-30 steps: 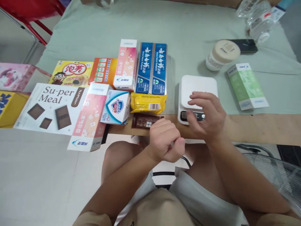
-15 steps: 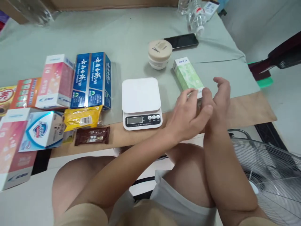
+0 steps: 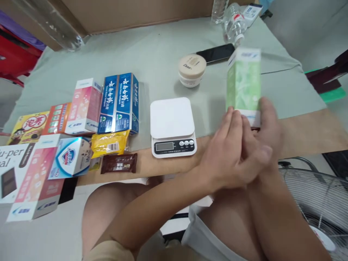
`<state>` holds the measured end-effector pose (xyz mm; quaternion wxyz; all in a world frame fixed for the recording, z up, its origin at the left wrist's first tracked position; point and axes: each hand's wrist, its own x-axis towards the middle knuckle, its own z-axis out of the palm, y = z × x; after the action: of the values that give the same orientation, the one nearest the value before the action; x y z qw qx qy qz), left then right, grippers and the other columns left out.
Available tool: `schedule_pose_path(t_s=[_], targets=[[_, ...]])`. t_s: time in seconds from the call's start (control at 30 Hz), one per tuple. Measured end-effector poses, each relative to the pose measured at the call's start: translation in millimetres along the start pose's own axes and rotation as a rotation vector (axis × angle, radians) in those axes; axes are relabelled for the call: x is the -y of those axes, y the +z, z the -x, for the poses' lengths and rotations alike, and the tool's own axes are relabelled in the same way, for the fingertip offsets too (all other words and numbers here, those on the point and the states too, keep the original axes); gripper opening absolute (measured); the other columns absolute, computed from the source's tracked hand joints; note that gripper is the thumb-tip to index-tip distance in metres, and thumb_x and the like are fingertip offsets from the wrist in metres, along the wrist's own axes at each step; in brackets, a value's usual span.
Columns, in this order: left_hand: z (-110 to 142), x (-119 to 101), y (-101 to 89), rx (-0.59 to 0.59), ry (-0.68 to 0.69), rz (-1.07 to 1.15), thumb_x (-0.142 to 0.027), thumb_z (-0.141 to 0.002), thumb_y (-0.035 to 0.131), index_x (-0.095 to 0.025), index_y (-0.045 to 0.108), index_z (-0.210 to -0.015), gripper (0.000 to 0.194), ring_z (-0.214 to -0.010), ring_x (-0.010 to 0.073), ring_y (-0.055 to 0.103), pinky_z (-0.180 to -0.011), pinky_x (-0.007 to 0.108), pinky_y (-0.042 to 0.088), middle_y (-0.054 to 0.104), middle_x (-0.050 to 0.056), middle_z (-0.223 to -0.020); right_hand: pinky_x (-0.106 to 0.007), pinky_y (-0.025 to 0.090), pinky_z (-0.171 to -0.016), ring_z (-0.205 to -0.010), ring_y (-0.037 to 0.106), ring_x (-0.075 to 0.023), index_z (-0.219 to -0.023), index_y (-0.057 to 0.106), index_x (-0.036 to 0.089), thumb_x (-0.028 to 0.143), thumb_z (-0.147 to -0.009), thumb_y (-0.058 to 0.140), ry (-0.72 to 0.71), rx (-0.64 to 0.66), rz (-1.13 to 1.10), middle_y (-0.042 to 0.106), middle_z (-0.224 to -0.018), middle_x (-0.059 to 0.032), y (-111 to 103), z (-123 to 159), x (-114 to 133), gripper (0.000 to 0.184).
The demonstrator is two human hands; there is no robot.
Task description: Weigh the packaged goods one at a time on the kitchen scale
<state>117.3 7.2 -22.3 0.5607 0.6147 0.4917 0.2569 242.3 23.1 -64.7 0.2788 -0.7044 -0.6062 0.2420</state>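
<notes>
A green-and-white carton (image 3: 244,85) stands tilted up at the right of the table, its lower end between my hands. My right hand (image 3: 268,125), smeared by motion, grips the carton's lower right side. In front of it, my left hand (image 3: 231,152) has its fingers stretched out, the tips touching the carton's lower left end and the thumb apart. My left hand partly hides the right one. To the left of both hands sits a white kitchen scale (image 3: 172,117) with nothing on its plate; the display (image 3: 164,146) is dark.
A Dove jar (image 3: 191,70), a black phone (image 3: 216,53) and a clear plastic bottle (image 3: 234,23) lie farther back. At left are blue toothpaste boxes (image 3: 119,103), pink cartons (image 3: 84,105), a soap box (image 3: 70,157), a yellow packet (image 3: 110,143) and a brown bar (image 3: 119,163). A fan (image 3: 312,188) stands lower right.
Both hands have moved right from the scale to the green carton. It was lying on the table and is now tilted up in my right hand. The view has swung right.
</notes>
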Motion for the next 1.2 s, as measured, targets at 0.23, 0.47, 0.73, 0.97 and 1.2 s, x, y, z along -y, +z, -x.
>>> schedule_pose_path(t_s=[0.23,0.47,0.73,0.97,1.2], targets=[[80.3,23.9,-43.9,-0.335,0.278,-0.111,-0.057,-0.105,0.038,-0.009,0.025,-0.164,0.078,-0.166,0.0346,0.02,-0.136,0.055,0.023,0.023,0.026,-0.176,-0.057,0.055,-0.104,-0.131,0.064,-0.0394,-0.163,0.037,0.025,0.054,-0.103,0.044,-0.3,-0.08,0.083,0.063,-0.146,-0.0169,26.9,42.5,66.3,0.067],[108.0,48.8,-86.1,-0.384,-0.056,-0.129,-0.061,-0.105,0.034,-0.004,0.034,-0.16,0.079,-0.159,0.0378,0.038,-0.13,0.058,0.037,0.039,0.029,-0.168,-0.047,0.059,-0.085,-0.101,0.071,-0.0309,-0.147,0.054,0.02,0.051,-0.1,0.049,-0.363,0.107,0.148,0.075,-0.128,-0.016,70.9,54.9,86.6,0.058],[116.3,46.3,-116.2,-0.464,-0.061,-0.147,-0.065,-0.105,0.031,-0.007,0.037,-0.159,0.079,-0.162,0.0326,0.033,-0.133,0.054,0.031,0.036,0.025,-0.171,-0.056,0.057,-0.098,-0.123,0.069,-0.0344,-0.144,0.056,0.022,0.054,-0.101,0.045,-0.421,0.002,0.039,0.069,-0.14,-0.0179,71.0,48.8,85.0,0.055],[108.2,38.3,-118.8,-0.291,-0.164,-0.096,-0.059,-0.103,0.034,-0.007,0.046,-0.152,0.072,-0.158,0.0368,0.041,-0.13,0.06,0.035,0.043,0.026,-0.166,-0.061,0.055,-0.104,-0.133,0.065,-0.0378,-0.148,0.055,0.023,0.053,-0.098,0.049,-0.319,0.226,0.077,0.067,-0.145,-0.0183,75.6,52.0,90.4,0.059],[110.8,33.6,-128.2,-0.263,-0.135,-0.019,-0.064,-0.098,0.037,-0.005,0.036,-0.159,0.086,-0.163,0.0337,0.03,-0.132,0.058,0.031,0.033,0.027,-0.171,-0.058,0.057,-0.103,-0.133,0.067,-0.0361,-0.146,0.059,0.03,0.061,-0.098,0.054,-0.403,0.207,0.067,0.065,-0.15,-0.0145,84.9,50.7,103.2,0.058]])
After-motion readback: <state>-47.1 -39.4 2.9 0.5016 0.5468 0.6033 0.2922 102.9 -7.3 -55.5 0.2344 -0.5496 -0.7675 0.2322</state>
